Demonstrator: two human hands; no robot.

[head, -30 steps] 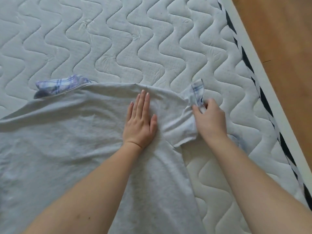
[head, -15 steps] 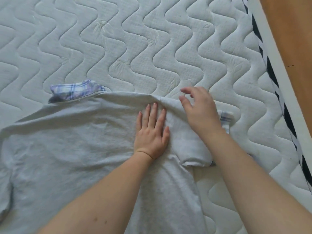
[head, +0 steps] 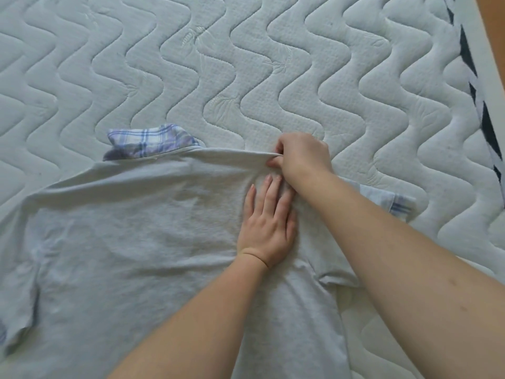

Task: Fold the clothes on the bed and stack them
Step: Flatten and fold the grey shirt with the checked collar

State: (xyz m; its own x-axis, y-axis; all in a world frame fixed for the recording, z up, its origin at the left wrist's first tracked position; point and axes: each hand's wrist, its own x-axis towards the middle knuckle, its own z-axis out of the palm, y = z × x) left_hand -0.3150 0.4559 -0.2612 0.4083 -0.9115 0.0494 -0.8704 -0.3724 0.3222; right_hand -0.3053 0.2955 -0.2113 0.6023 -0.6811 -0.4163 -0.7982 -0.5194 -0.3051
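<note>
A light grey polo shirt [head: 131, 236] lies spread face down on the quilted white mattress [head: 246, 64]. Its plaid collar [head: 153, 142] sticks out at the far edge. My left hand [head: 266, 228] lies flat on the shirt near the right shoulder, fingers straight. My right hand [head: 302, 155] pinches the shirt's shoulder edge just beyond the left fingertips. The right sleeve with its plaid cuff [head: 399, 207] lies partly under my right forearm. The left sleeve [head: 19, 305] lies at the near left.
The mattress edge with a black-and-white striped band [head: 483, 113] runs down the right side. Beyond it, a strip of wooden floor [head: 494, 20] shows at the top right corner.
My right hand let go of the sleeve cuff, moved left and forward, and now pinches the shoulder edge. The sleeve now lies flat. The view has shifted right.
</note>
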